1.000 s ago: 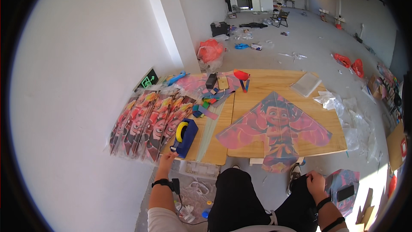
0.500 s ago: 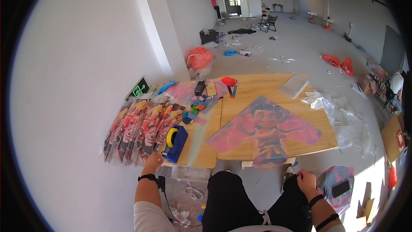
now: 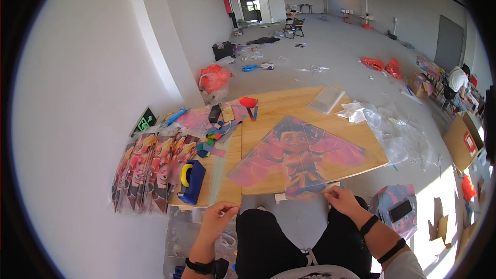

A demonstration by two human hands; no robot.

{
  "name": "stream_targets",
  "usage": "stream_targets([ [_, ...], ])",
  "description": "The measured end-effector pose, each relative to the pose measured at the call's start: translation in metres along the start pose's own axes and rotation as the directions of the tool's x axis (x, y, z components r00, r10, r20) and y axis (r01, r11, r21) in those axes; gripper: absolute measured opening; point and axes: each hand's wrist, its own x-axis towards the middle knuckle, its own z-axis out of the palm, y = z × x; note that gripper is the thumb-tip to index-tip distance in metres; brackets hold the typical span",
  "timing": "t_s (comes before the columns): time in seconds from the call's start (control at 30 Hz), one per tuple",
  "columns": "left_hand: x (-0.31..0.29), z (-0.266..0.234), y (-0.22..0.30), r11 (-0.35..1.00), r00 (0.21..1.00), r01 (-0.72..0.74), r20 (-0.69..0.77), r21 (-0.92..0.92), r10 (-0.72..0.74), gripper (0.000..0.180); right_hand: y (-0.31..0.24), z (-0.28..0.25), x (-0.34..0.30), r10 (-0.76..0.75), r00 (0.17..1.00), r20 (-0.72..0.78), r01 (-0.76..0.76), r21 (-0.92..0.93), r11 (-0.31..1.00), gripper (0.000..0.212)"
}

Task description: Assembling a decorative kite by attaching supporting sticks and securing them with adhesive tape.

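Note:
A pink and purple printed kite [image 3: 305, 155], roughly triangular with a character on it, lies on the wooden table, its tail end hanging over the near edge. My right hand [image 3: 343, 201] is closed at the lower right corner of that tail, thumb and finger meeting on its edge. Just off the near table edge, my left hand [image 3: 218, 218] has its fingertips pinched together; anything between them is too small to name. Beyond it, left of the kite, stands a blue tape dispenser [image 3: 192, 186] with a yellow roll [image 3: 186, 173].
Printed kites in clear wrap [image 3: 147, 170] lie left of the dispenser. Coloured strips [image 3: 211, 149], a black box [image 3: 214, 114] and a red piece [image 3: 248, 102] sit behind. Plastic sheets [image 3: 387, 134] spread at right. A phone [image 3: 400, 211] lies at lower right. Another person [image 3: 458, 85] works far right.
My left hand has moved right, from beside the dispenser to the near table edge. My right hand has left my knee and come up to the kite's tail. The view has turned right.

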Motion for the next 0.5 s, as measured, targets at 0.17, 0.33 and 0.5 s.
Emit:
stream_targets([
  [0.17, 0.017, 0.095, 0.035, 0.988, 0.981, -0.155, 0.112, -0.014, 0.156, 0.011, -0.124, 0.01, 0.007, -0.294, 0.939, 0.176, 0.228, 0.32, 0.92, 0.023],
  [0.33, 0.031, 0.147, 0.053, 0.95, 0.929, -0.311, 0.215, 0.018, 0.3, 0.014, -0.103, -0.007, 0.01, -0.315, 0.928, 0.2, 0.194, 0.463, 0.865, 0.013],
  [0.5, 0.033, 0.176, 0.057, 0.983, 0.974, -0.173, 0.158, 0.062, 0.161, 0.016, -0.109, -0.019, -0.019, -0.356, 0.933, -0.055, 0.36, 0.21, 0.909, 0.008],
])
